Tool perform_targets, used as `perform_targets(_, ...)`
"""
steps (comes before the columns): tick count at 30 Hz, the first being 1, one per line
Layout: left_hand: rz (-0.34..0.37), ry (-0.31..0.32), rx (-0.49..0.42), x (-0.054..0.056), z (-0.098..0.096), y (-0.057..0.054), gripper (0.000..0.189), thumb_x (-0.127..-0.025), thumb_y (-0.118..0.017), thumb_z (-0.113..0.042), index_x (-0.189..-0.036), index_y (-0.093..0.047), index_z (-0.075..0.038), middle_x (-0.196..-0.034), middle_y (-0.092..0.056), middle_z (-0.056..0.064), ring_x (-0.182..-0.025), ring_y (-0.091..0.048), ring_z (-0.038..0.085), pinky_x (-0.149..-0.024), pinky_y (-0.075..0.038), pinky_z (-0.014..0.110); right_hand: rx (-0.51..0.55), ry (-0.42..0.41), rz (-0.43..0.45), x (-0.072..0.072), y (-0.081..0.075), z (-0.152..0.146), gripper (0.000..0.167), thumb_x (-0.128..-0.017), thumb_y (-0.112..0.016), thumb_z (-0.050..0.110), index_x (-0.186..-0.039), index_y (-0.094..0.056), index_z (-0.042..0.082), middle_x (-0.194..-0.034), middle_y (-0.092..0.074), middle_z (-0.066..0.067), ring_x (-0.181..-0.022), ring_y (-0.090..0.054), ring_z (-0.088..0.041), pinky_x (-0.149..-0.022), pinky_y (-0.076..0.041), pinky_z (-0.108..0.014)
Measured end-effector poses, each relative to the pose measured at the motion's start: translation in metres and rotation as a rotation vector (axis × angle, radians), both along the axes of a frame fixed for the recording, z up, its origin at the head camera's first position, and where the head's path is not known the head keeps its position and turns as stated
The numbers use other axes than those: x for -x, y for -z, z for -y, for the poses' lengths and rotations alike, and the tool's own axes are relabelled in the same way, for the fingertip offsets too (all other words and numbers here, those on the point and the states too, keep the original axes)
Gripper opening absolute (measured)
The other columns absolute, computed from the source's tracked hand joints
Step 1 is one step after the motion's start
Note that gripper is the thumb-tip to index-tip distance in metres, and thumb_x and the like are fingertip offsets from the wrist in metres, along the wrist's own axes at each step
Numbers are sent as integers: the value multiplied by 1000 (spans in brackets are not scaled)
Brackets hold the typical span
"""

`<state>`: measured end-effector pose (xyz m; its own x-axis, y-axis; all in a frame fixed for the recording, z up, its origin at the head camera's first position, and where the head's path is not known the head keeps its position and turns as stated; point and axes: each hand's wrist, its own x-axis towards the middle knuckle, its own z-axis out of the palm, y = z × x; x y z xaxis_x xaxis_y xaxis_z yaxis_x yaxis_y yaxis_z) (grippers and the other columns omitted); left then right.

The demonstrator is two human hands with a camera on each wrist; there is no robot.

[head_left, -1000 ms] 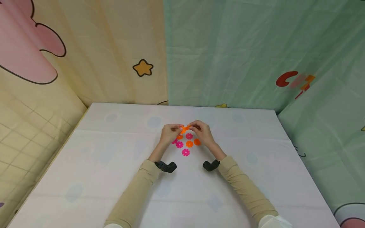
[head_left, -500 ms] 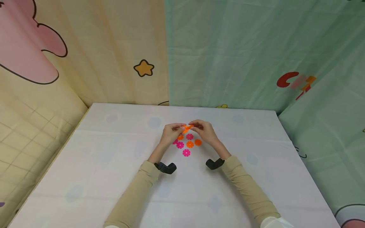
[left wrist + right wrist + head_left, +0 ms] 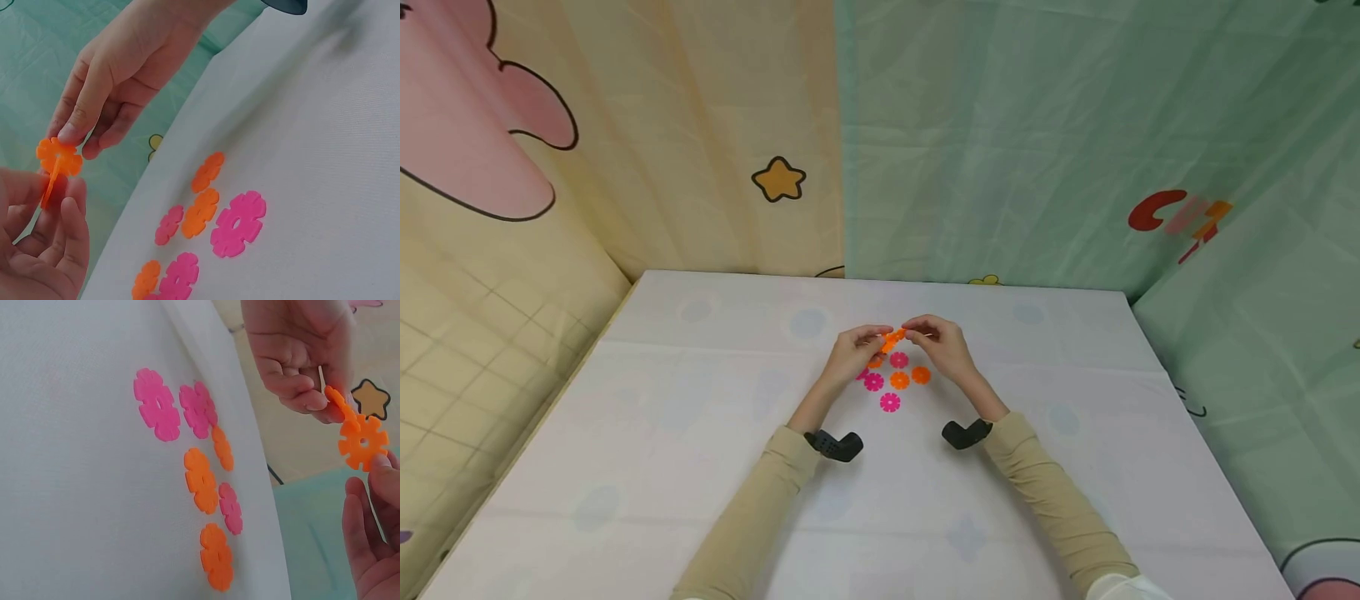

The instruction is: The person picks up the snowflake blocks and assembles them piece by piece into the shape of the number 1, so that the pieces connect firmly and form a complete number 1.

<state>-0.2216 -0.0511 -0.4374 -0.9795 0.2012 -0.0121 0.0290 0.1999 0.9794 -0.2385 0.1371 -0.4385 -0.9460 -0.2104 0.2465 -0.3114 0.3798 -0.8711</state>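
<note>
Above the table, my left hand [image 3: 852, 353] pinches one orange interlocking disc [image 3: 338, 402], seen nearly edge-on in the right wrist view. My right hand [image 3: 946, 348] pinches another orange interlocking disc [image 3: 362, 445] between thumb and fingers, its notched, flower-like face and centre hole showing. The two discs meet at their slotted rims, set at an angle to each other. Below the hands lie flat pink discs [image 3: 239, 224] and orange discs [image 3: 200, 214], several in all. Two of the pink ones [image 3: 199, 407] overlap beside the left hand's side of the group.
A white cloth with faint pale shapes covers the table [image 3: 700, 492]. Its far edge runs just beyond the hands, with a cream and green curtain [image 3: 1000, 150] behind. Black wrist cameras [image 3: 838, 446] jut inward from both wrists, over the table.
The right hand has drawn slightly right and the left hand has followed a little, the joined orange discs moving with them and tilting. The discs on the table stay put.
</note>
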Motion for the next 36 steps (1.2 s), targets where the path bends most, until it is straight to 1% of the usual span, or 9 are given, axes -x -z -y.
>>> perform_targets(4, 14, 15, -2, -1, 1, 1, 28, -97, -56, -15, -121, -64, -3, -106, -68, 17, -92, -63, 40, -78, -56, 27, -18, -4, -12, -1, 1, 1, 20, -93, -63, 15, -106, -69, 1, -104, -70, -16, -93, -66, -26, -85, -56, -31)
perform_targets(7, 26, 19, -14, -2, 0, 4, 29, -95, -59, -16, -120, -66, -3, -105, -69, 16, -89, -62, 37, -79, -56, 31, -17, -21, -8, -2, 1, 2, 19, -92, -64, 13, -105, -70, 0, -103, -70, -16, -91, -66, -25, -83, -56, -29)
perform_targets(13, 19, -15, -56, -4, -3, 5, 30, -94, -62, -13, -120, -65, 0, -105, -68, 18, -79, -64, 13, -82, -57, 32, -5, -55, -10, -6, 3, 6, 20, -92, -63, 9, -107, -68, -3, -104, -69, -20, -91, -66, -30, -80, -55, -24)
perform_targets(16, 20, -28, -86, -4, -3, 5, 31, -93, -62, -12, -123, -64, -2, -106, -69, 20, -78, -65, 9, -81, -57, 32, 7, -77, -23, -14, -9, 9, 22, -92, -61, 4, -110, -65, -8, -105, -67, -24, -91, -65, -34, -77, -55, -21)
perform_targets(20, 11, -35, -113, -3, -1, 6, 35, -92, -63, -8, -127, -60, -3, -105, -69, 22, -79, -67, 10, -77, -57, 24, -12, -116, -32, -26, -28, 12, 21, -92, -59, 0, -110, -63, -11, -106, -64, -25, -90, -64, -36, -75, -53, -17)
perform_targets(24, 9, -34, -126, -1, 1, 7, 35, -92, -63, -8, -126, -60, -2, -105, -69, 23, -81, -67, 10, -76, -55, 19, -35, -135, -19, -28, -31, 11, 20, -93, -58, 1, -109, -62, -11, -106, -61, -25, -90, -63, -38, -77, -52, -17)
perform_targets(29, 23, -34, -70, -1, 3, 9, 31, -94, -62, -19, -120, -65, -4, -108, -69, 19, -81, -64, 11, -73, -53, 16, -52, -133, 7, -13, -9, 7, 20, -94, -58, 4, -109, -61, -8, -108, -61, -25, -91, -63, -38, -78, -53, -23)
perform_targets(31, 10, -31, -28, -2, 4, 10, 32, -93, -64, -22, -118, -66, -4, -109, -69, 17, -84, -63, 12, -72, -52, 16, -58, -128, 24, -7, 0, 6, 20, -94, -59, 7, -109, -62, -6, -108, -62, -23, -92, -63, -36, -78, -53, -24)
perform_targets(36, -17, -24, 9, -4, 6, 14, 31, -90, -68, -21, -114, -68, -2, -109, -70, 15, -89, -64, 17, -77, -54, 21, -78, -138, 65, -4, 6, 3, 21, -93, -63, 14, -110, -65, 1, -109, -65, -16, -95, -61, -28, -80, -51, -25)
